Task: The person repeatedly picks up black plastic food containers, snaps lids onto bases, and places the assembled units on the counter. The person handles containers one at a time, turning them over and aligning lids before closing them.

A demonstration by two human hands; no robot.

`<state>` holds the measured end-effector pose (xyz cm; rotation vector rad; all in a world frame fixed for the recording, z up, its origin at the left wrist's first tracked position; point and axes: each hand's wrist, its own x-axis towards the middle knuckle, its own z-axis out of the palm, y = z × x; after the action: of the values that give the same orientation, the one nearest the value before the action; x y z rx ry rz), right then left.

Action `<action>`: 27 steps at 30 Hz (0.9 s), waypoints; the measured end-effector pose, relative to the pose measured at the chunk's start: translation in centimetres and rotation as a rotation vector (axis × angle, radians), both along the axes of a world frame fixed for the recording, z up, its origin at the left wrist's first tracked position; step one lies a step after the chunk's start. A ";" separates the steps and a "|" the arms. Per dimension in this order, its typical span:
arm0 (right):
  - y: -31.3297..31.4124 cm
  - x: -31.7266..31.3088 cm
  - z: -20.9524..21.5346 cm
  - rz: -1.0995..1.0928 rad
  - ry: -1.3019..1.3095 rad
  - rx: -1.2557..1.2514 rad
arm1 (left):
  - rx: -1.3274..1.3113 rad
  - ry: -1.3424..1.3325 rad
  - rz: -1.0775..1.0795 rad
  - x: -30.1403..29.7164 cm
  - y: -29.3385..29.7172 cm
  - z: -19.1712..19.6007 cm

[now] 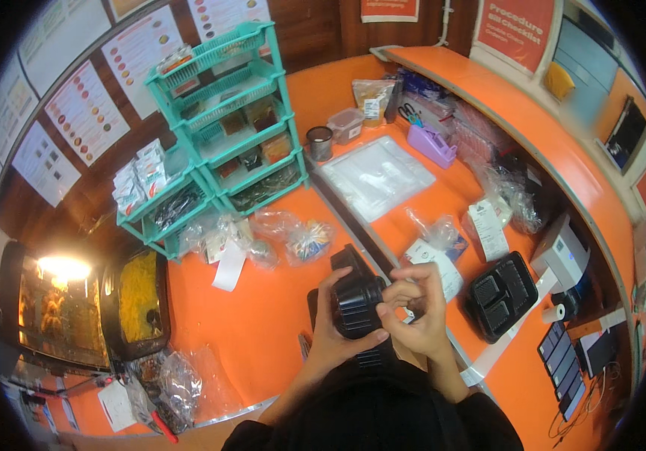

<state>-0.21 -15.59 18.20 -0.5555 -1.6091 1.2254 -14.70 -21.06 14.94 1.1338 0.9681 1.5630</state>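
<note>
1. Head view: both hands meet low in the middle of the picture, above the orange counter (263, 316), working on a stack of black plastic containers (357, 301).
2. The left hand (334, 342) is wrapped around the stack from below and the side, thumb and fingers clasping its ribbed wall.
3. The right hand (417, 316) is curled at the stack's right edge, its fingertips pinched on the rim of what looks like the top piece; whether that piece is already loose cannot be told.
4. To do this well, I judge the left hand should hold the stack steady while the right peels only one thin rim, since nested containers tend to cling together.
5. Keeping the stack over the counter seems wise, so a slipped piece lands there.
6. Nearby: a black compartment tray (499, 293) to the right, knotted clear bags (293, 237) beyond the hands, a teal basket rack (232, 113) farther back, and a purple tape dispenser (432, 144).
</note>
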 end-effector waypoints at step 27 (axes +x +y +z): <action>-0.3 0.3 0.3 0.126 0.139 0.078 | 0.058 0.088 -0.053 0.2 -0.6 1.1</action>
<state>0.11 -15.90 18.53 -0.3162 -1.5856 1.2596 -14.55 -21.70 16.09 1.2679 0.9486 1.5179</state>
